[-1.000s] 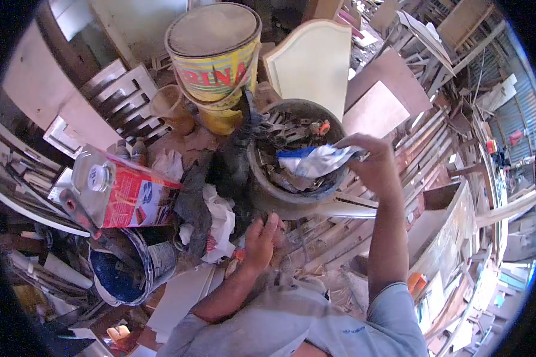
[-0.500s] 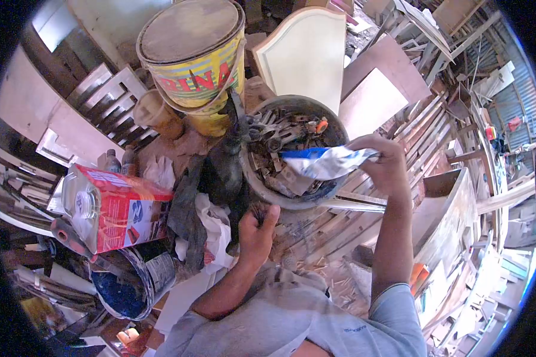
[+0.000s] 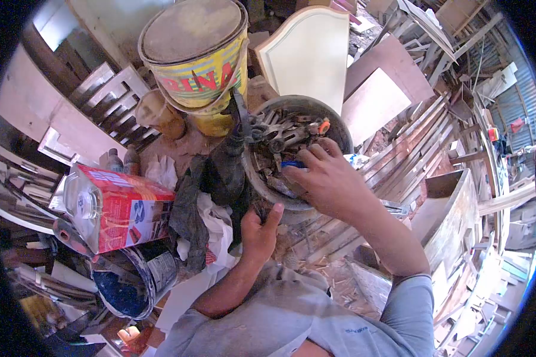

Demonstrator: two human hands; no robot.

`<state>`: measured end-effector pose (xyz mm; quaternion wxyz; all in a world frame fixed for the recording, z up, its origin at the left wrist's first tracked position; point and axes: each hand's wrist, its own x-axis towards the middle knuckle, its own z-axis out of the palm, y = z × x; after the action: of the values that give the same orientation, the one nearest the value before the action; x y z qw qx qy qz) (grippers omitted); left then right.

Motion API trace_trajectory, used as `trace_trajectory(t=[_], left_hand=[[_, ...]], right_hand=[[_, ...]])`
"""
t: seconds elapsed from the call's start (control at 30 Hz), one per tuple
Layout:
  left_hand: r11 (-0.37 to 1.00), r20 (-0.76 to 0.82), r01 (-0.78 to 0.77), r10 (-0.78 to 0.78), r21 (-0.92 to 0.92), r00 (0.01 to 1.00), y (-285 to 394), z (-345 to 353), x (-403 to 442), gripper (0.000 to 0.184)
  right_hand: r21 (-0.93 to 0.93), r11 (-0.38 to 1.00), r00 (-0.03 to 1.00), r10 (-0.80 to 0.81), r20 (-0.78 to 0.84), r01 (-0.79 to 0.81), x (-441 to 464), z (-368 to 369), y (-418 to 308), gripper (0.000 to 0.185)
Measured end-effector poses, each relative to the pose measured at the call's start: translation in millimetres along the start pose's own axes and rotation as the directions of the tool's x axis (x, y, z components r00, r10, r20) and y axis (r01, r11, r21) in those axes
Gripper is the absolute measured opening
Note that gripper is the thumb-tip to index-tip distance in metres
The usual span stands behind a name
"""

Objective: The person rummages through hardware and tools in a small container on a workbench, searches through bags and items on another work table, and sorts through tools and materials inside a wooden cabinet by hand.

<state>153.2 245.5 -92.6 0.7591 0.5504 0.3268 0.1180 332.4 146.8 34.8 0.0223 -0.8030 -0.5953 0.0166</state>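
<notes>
A round bucket of metal hardware and scraps stands in front of me. My right hand reaches over its near rim, thumb and fingers bent around a small blue object; the fingertips are partly hidden. An orange piece lies among the metal parts. My left hand is closed just below the bucket, thumb up, with something small and dark at its fingers that I cannot make out. Part of a blue-and-white packet shows just right of the bucket, behind my right hand.
A yellow lidded pail stands behind the bucket. At left are a red tin, a dark cloth, white crumpled paper and a blue-stained container. Wooden strips and an open wooden box lie right.
My right hand no longer holds up the blue-and-white packet, which now shows right of the bucket. That hand has moved left and down into the bucket. My left hand has barely moved.
</notes>
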Motion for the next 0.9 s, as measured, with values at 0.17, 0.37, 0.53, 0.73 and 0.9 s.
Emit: trace_trajectory(t=[0.17,0.37,0.53,0.73,0.9], left_hand=[[0.998,0.007,-0.047,0.047,-0.030,0.999,-5.4,-1.2,1.7,0.030],[1.000,0.003,-0.021,0.021,-0.016,1.000,5.5,0.7,-1.3,0.027],[0.999,-0.020,-0.036,0.035,-0.013,0.999,0.6,1.5,0.9,0.026],[0.997,-0.018,-0.010,0.012,0.071,1.000,-1.4,-0.7,1.3,0.030],[0.997,-0.023,0.000,0.002,0.082,1.000,-3.2,0.4,1.2,0.030]], right_hand=[[-0.048,0.998,0.999,0.047,0.019,-0.046,12.1,0.9,2.6,0.045],[0.110,0.987,0.992,0.125,-0.035,-0.120,-1.1,-0.6,32.8,0.045],[0.201,0.974,0.995,0.096,0.035,-0.101,-8.9,-11.4,44.8,0.034],[0.246,0.966,0.989,0.045,0.141,-0.079,-14.2,-29.1,40.1,0.038],[0.320,0.935,0.982,0.181,-0.062,-0.152,16.9,-22.0,39.6,0.055]])
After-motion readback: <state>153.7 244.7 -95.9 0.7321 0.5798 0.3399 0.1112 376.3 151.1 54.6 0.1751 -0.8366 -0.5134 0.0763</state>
